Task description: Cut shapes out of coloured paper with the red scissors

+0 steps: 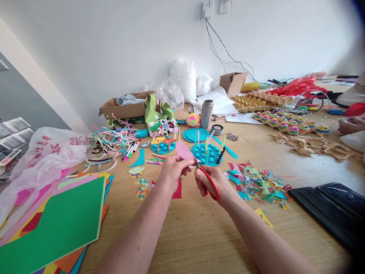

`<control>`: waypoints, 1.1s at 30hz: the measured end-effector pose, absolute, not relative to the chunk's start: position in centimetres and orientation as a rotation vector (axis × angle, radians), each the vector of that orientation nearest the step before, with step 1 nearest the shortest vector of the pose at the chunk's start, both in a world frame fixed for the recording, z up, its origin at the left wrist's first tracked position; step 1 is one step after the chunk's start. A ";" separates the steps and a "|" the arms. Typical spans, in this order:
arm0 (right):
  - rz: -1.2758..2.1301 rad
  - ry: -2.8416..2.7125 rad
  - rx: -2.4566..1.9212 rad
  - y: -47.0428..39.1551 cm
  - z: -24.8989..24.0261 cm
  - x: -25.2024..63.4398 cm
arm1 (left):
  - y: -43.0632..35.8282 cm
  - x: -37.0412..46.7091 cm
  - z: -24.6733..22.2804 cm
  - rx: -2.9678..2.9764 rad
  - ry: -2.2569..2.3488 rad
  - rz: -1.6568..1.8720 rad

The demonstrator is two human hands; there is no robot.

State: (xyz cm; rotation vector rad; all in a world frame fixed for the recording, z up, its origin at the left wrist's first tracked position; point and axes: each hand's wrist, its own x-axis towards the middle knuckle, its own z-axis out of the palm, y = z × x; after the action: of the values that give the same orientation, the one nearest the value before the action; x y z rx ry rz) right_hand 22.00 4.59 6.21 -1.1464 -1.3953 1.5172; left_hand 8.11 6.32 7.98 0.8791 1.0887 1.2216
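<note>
In the middle of the view, my left hand (175,170) pinches a piece of pink paper (184,151) with a rounded outline, held above the table. My right hand (212,180) grips red-handled scissors (214,190), whose blades meet the paper's right edge. Beneath my hands lies a red paper piece (177,190). Just beyond them stands a blue-painted egg-carton base (207,154) with upright twisted pipe cleaners. A smaller blue base (162,147) to its left carries decorated paper fish (168,140).
Coloured paper sheets (71,213) are stacked at the left, near a plastic bag (51,148) and pipe cleaners (111,137). Paper scraps (259,180) and a black tray-like object (327,209) lie right. A metal flask (207,115) stands behind. Another person's hand (352,125) shows at the right edge.
</note>
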 end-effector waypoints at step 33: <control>1.544 -1.430 -1.129 4.7 6.2 22.3 | 6.5 7.2 8.1 1.012 1.155 1.122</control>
State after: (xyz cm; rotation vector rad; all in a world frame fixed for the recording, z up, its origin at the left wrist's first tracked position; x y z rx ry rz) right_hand 22.28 4.67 6.21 -1.1295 -1.4295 1.5438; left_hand 7.24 6.53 8.09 1.0121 1.1553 1.1222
